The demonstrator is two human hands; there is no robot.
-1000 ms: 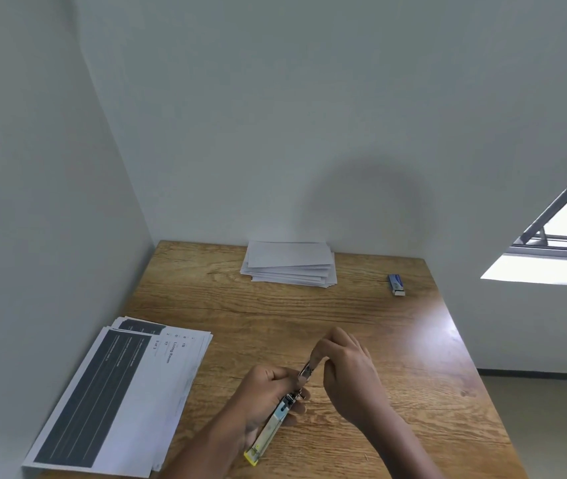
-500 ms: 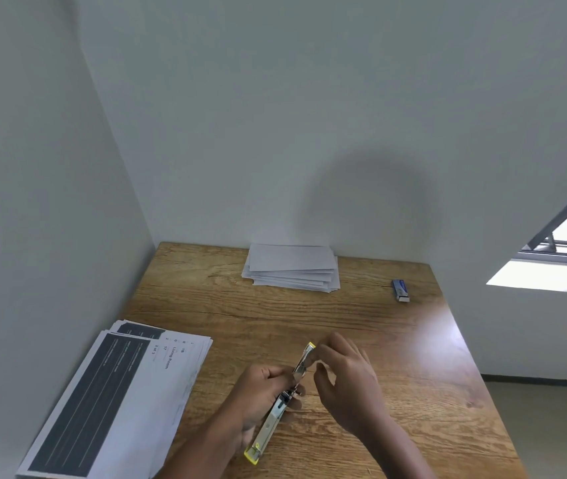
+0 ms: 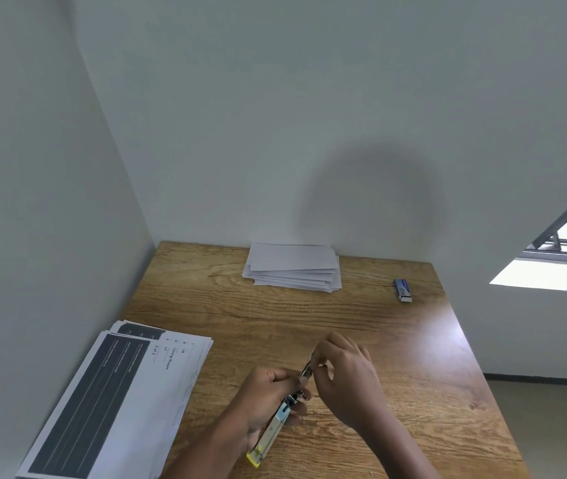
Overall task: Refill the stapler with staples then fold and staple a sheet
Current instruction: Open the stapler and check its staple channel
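Note:
A slim stapler (image 3: pixel 275 428) with a yellow rear end lies swung open in my left hand (image 3: pixel 264 397), which grips its body just above the wooden table (image 3: pixel 413 357). My right hand (image 3: pixel 347 371) pinches the stapler's raised metal front part with curled fingertips. Whether a strip of staples sits between those fingers is hidden. A small blue staple box (image 3: pixel 403 290) lies at the table's far right. Printed sheets with dark panels (image 3: pixel 116 399) are stacked at the near left.
A pile of folded white sheets (image 3: pixel 294 267) rests against the back wall. Walls close the table on the left and behind. The table's right edge drops to the floor, beside a window (image 3: pixel 565 247).
My right hand has shifted slightly along the stapler's raised front part and now sits closer to my left hand. The camera view has tilted a little.

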